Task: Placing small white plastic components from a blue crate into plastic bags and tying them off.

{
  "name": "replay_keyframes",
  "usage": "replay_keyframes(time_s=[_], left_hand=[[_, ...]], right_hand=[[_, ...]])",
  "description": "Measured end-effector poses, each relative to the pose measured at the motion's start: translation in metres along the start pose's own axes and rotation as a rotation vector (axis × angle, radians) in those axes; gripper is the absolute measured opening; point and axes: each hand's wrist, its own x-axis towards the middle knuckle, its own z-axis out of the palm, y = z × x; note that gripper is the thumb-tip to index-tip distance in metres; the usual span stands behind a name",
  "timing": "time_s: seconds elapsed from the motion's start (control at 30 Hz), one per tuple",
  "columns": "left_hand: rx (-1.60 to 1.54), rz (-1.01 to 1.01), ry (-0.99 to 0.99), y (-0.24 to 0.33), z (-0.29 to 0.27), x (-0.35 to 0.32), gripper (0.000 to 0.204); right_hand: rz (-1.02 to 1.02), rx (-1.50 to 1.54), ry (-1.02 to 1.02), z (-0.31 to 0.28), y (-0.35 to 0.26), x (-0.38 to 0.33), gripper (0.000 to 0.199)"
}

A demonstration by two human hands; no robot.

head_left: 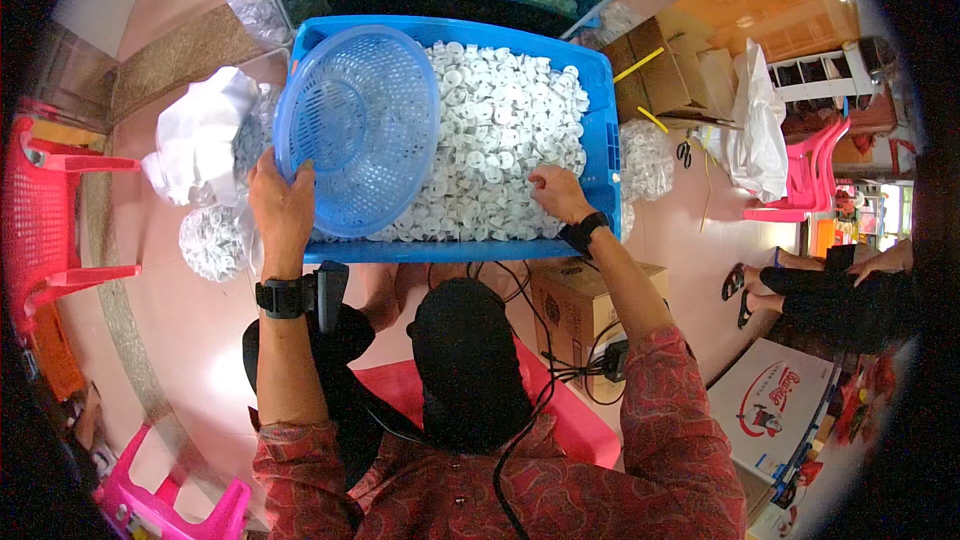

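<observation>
A large blue plastic tub (470,251) stands in front of me, filled with many small white round plastic pieces (500,130). Over its left side rests a round, lighter blue plastic colander (370,165), tilted, with slotted walls and nothing that I can see in it. My left hand (280,205) is closed on the colander's near left rim, thumb on the inside. On the right, my right hand (558,193) is at the surface of the white pieces, its fingers curled together. Whether a piece is between those fingertips is too small to tell.
White plastic bags (205,135) lie left of the tub, and a clear bag of white pieces (648,162) lies to its right. Scissors (684,153) are on the floor. Cardboard boxes (655,70), pink chairs (815,175) and loose cables (550,360) surround me. Another person's legs (765,290) show at right.
</observation>
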Motion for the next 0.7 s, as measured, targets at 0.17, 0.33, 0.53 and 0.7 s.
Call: replay_keyframes(time_s=[0.17,0.33,0.53,0.7], left_hand=[[-0.010,0.001,-0.007,-0.006,0.001,0.002,0.050],[-0.029,0.011,-0.002,-0.001,0.001,0.003,0.049],[-0.029,0.009,-0.002,-0.001,-0.001,0.001,0.049],[-0.008,0.023,0.003,0.002,0.001,0.001,0.048]], right_hand=[[-0.004,0.132,0.037,0.007,-0.007,0.017,0.023],[-0.089,0.095,0.046,0.012,0.012,0.028,0.030],[-0.056,-0.144,0.126,0.020,0.005,0.032,0.039],[-0.045,-0.174,0.064,0.032,0.000,0.036,0.048]])
